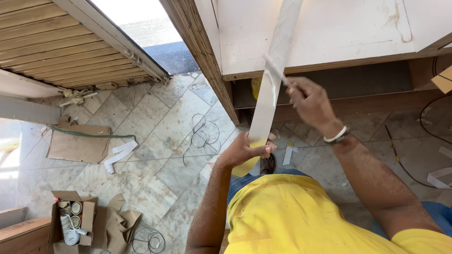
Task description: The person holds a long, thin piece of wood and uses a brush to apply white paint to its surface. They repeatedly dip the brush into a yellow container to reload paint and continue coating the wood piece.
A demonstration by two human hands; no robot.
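tiled floor [155, 174], cardboard box [87, 221] holding tape rolls [75, 208]

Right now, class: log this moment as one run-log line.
left hand: grips white strip low | right hand: thin tool at strip edge | floor: cardboard box, loose wire

The grey marble-tile floor [160, 174] carries many small things. A flat brown cardboard sheet [77, 146] lies on it at the left, as landmark. A thin green hose [94, 135] runs over the upper edge of this sheet. Just right of the sheet lie white strip offcuts [120, 154]. Farther right is a loose black wire coil [202, 134]. Below the sheet stands an open cardboard box with tape rolls [73, 223], and beside it crumpled brown paper [120, 223].
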